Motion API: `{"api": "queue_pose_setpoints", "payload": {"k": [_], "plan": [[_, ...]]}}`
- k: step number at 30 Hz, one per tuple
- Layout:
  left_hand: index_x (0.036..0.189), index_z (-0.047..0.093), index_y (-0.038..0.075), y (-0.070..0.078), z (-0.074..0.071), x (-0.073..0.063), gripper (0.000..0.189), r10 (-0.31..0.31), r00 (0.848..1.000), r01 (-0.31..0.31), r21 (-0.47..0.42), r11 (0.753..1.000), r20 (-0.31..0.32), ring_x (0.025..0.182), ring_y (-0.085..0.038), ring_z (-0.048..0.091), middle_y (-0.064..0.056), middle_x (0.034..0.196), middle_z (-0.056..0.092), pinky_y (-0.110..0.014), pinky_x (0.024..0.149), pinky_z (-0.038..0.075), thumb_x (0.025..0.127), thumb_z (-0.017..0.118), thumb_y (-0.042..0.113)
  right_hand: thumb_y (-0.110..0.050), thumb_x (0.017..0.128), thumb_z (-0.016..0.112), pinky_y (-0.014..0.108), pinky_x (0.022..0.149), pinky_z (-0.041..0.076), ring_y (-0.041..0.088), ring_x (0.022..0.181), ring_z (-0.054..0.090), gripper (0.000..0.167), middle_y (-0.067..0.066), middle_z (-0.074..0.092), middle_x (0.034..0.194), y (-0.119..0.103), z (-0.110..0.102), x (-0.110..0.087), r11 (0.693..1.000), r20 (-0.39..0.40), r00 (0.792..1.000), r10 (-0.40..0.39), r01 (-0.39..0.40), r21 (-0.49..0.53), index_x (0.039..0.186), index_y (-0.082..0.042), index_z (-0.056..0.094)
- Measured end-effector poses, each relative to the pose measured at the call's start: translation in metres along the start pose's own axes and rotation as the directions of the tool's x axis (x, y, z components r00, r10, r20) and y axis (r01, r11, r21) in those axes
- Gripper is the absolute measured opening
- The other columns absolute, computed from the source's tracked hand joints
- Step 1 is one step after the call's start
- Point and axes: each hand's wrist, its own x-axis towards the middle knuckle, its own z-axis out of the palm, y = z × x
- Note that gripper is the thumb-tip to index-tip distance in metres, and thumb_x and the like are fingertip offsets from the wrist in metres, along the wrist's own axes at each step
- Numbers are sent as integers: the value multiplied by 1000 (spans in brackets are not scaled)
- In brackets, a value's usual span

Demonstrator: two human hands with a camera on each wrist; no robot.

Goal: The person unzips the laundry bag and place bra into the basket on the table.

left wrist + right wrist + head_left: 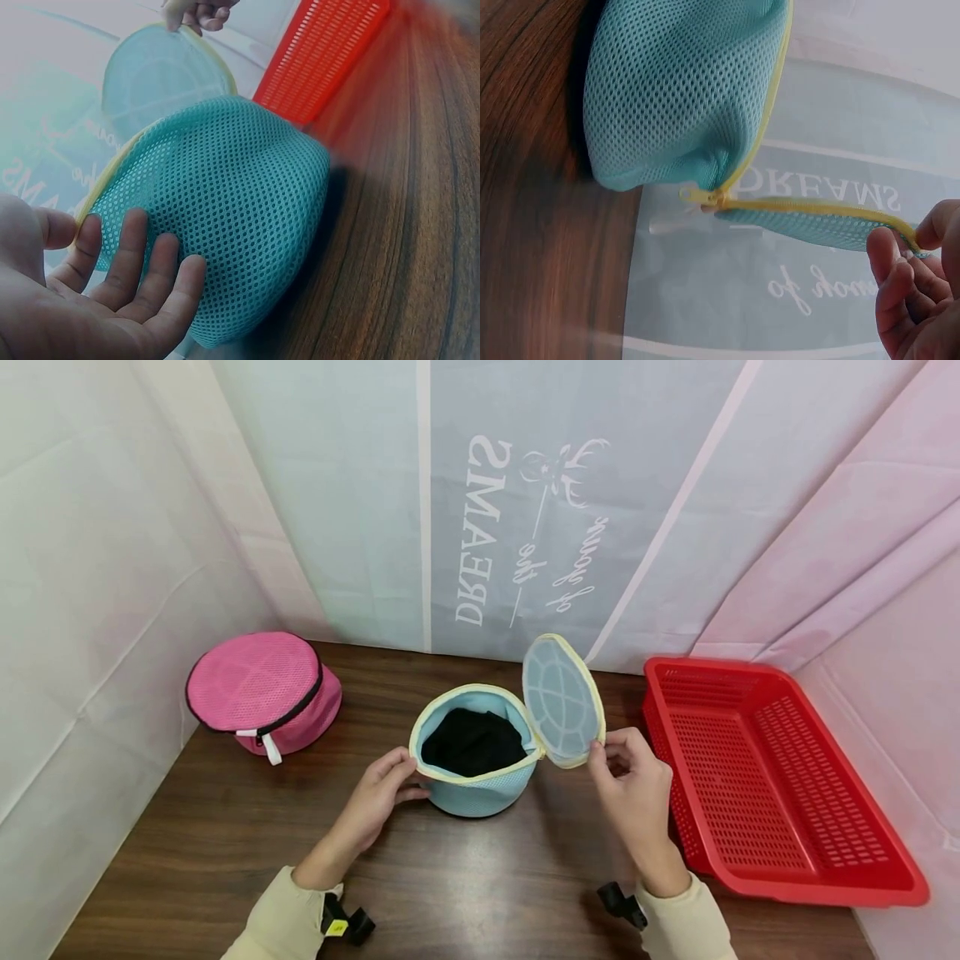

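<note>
A light-blue mesh laundry bag point(480, 797) with a yellow zip edge stands unzipped on the table. Black cloth point(474, 743) lies inside it. My left hand point(378, 793) pinches the bag's rim at the left between thumb and forefinger; in the left wrist view the other fingers point(161, 262) rest along the mesh side. On the right, my right hand point(633, 785) pinches the yellow edge of the round lid point(562, 702), which is held up and tilted away from the opening. The yellow zip pull point(697, 196) hangs where lid and bag join.
To the left sits a pink mesh bag point(255, 681), its lid on, with a black zip and white tab. A red plastic basket point(817, 893) stands at the right, close by my right hand. Behind the brown wooden table point(225, 860) hangs a printed curtain point(352, 510).
</note>
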Motion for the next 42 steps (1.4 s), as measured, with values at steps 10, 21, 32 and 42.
{"api": "queue_pose_setpoints", "payload": {"k": [10,21,32,42], "plan": [[99,55,-4,0,-4,-3,21,4,1000,-4,8,1000,-7,101,-24,65,-11,109,58,-44,91,57,109,44,11,7,84,73,9,54,43,-3,57,56,13,4,68,68,11,-7,-3,998,-11,999,51,-52,-39,85,-2,63],[101,57,-6,-4,-6,-6,21,40,999,-40,15,999,-1,101,-18,65,-8,107,59,-44,93,56,108,46,11,3,87,71,10,51,43,-3,58,56,11,5,68,70,17,-8,-5,988,23,991,131,-129,-87,84,-3,62],[105,60,-7,-4,-5,-6,22,23,1000,-23,39,999,-2,102,-17,64,-12,110,62,-42,94,55,107,48,11,-9,88,70,18,44,36,7,45,46,18,-4,60,59,24,-11,-9,940,66,969,238,-213,-266,74,-13,59],[102,60,-6,-4,-2,-4,20,17,1000,-17,44,999,-12,99,-15,64,-11,107,63,-44,94,55,106,47,8,-15,85,67,29,42,32,12,44,42,22,-7,50,51,26,-17,-17,876,168,932,321,-225,-428,66,-16,56]]}}
